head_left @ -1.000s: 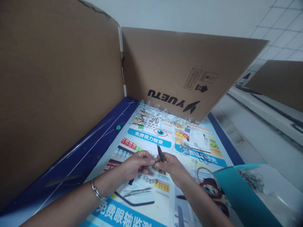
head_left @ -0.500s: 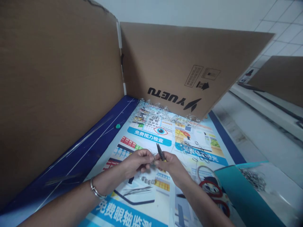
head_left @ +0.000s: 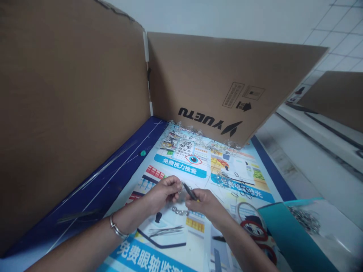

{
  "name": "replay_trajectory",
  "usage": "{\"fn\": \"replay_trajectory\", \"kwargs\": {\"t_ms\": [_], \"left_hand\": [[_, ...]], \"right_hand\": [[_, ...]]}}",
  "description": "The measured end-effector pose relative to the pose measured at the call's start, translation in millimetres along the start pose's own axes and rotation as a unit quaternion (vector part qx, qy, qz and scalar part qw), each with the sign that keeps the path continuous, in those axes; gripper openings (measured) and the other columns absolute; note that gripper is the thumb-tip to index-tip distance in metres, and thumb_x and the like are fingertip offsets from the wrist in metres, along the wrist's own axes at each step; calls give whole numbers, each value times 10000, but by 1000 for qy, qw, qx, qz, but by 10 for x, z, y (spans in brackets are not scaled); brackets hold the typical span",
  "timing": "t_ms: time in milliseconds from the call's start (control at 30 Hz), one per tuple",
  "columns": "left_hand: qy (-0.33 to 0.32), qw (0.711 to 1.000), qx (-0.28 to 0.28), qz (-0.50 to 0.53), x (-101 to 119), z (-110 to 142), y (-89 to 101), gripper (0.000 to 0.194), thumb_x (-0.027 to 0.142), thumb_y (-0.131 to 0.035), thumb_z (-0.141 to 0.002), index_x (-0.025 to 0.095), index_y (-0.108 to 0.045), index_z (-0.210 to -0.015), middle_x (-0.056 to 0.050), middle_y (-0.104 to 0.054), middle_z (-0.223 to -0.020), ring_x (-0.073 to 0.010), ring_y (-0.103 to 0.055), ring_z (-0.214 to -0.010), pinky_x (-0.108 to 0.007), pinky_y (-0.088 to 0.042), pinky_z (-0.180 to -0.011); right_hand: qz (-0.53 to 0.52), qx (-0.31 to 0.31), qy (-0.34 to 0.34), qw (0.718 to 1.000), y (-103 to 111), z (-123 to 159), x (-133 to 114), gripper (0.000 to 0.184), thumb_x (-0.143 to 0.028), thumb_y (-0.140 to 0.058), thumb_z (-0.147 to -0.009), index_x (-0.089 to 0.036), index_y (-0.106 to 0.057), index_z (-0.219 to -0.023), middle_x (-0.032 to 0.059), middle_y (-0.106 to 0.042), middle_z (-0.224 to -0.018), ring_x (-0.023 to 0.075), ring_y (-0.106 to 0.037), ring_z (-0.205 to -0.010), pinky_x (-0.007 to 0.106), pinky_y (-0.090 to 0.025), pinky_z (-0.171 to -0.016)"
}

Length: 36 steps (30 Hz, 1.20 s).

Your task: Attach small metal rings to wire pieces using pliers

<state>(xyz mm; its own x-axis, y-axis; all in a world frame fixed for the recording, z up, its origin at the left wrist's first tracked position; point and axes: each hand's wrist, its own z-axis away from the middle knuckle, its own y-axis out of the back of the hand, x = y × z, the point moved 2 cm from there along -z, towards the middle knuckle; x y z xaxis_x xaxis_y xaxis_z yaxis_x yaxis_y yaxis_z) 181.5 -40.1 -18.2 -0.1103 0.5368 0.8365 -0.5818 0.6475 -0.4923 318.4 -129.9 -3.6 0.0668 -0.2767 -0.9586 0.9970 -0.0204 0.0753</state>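
Observation:
My left hand point(head_left: 168, 192) is closed, thumb and forefinger pinching a small beaded wire point(head_left: 179, 192) whose details are blurred. My right hand point(head_left: 204, 204) is wrapped round pliers point(head_left: 190, 192) with dark pointed jaws and a bit of yellow at the handle. The jaw tips reach the left fingertips; whether they grip the wire I cannot tell. Just below the hands, a short row of clear round beads point(head_left: 179, 212) lies on the printed sheet point(head_left: 195, 241). Nearer to me are several thin cut wires point(head_left: 166, 231).
Cardboard panels point(head_left: 198, 68) stand at the back and left. Clear beaded pieces point(head_left: 210, 143) lie along the back panel, dark wire loops point(head_left: 245, 189) at right. Red-handled scissors point(head_left: 265, 247) and a teal-edged box point(head_left: 295, 230) holding metal pieces point(head_left: 304, 219) are at front right.
The pliers have swung from pointing upward to pointing left, their tips now at my left fingertips. My right hand has turned and dropped slightly. The view has shifted a little.

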Motion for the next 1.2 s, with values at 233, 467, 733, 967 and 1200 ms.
{"fn": "replay_trajectory", "kwargs": {"t_ms": [233,467,733,967,1200], "left_hand": [[-14,999,20,-48,29,0,19,180,293,-634,-716,155,-559,-804,20,-512,-619,-63,-452,-500,-204,-318,-512],[-25,998,6,-56,54,13,-17,161,281,-648,-698,145,-606,-773,-13,-567,-721,-72,-473,-577,-209,-347,-558],[-37,998,-3,-52,47,22,-19,187,315,-637,-712,134,-606,-748,-32,-569,-720,-79,-481,-571,-201,-347,-518],[-52,998,9,-28,35,-5,-19,178,314,-588,-751,141,-558,-728,-33,-583,-724,-103,-531,-612,-222,-392,-575],[-87,994,39,-56,52,6,-28,195,353,-549,-774,160,-530,-752,-22,-572,-744,-111,-529,-654,-225,-404,-597]], "right_hand": [[22,32,5,999,-26,-28,57,133,-279,-597,-689,-148,-581,-690,-31,-513,-592,87,-430,-559,222,-347,-560],[17,43,6,999,-35,-36,72,156,-301,-598,-692,-148,-569,-674,-32,-503,-573,86,-426,-545,223,-351,-552],[1,47,-2,999,-34,-26,54,184,-326,-613,-677,-156,-545,-657,-33,-505,-560,89,-429,-536,223,-349,-540],[-22,50,-20,998,-47,-37,57,204,-348,-633,-648,-162,-556,-681,-37,-520,-551,88,-444,-512,227,-359,-538],[10,54,-22,998,-49,-39,49,223,-377,-612,-671,-165,-560,-720,-21,-567,-568,114,-505,-542,239,-381,-554]]}}
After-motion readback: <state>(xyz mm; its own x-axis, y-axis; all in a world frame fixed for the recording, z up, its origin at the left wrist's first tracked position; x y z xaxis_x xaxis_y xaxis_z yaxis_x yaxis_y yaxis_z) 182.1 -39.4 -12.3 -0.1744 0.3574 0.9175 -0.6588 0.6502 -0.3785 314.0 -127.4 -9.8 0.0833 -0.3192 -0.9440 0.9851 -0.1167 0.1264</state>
